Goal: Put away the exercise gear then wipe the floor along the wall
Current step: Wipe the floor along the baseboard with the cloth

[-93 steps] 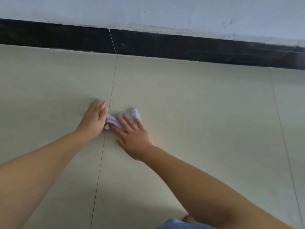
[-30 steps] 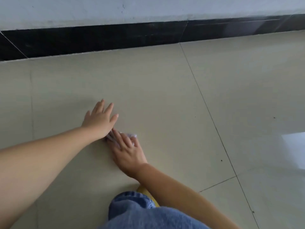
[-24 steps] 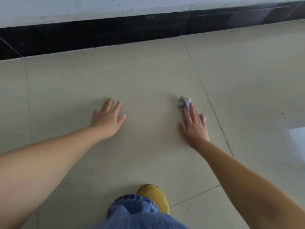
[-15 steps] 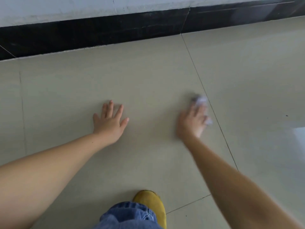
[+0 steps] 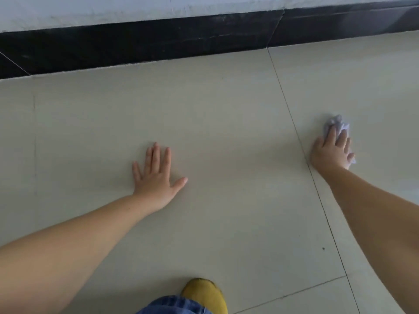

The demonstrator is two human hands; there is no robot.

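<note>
A small crumpled pale lilac cloth (image 5: 339,124) lies on the beige tiled floor (image 5: 226,114) at the right, just past a tile joint. My right hand (image 5: 331,151) presses flat on top of it with straight fingers; the cloth sticks out beyond the fingertips and at the little-finger side. My left hand (image 5: 156,176) rests flat on the floor in the middle, fingers spread, holding nothing. The two hands are far apart. No exercise gear is in view.
A black skirting board (image 5: 158,41) runs along the foot of the white wall (image 5: 113,7) across the top. My yellow shoe (image 5: 205,295) and a blue denim knee (image 5: 174,305) sit at the bottom edge. A small dark speck (image 5: 323,248) lies on the floor near my right forearm.
My right hand has slid the cloth away from my left hand, rightwards across the tile joint. My left hand has stayed flat on the floor.
</note>
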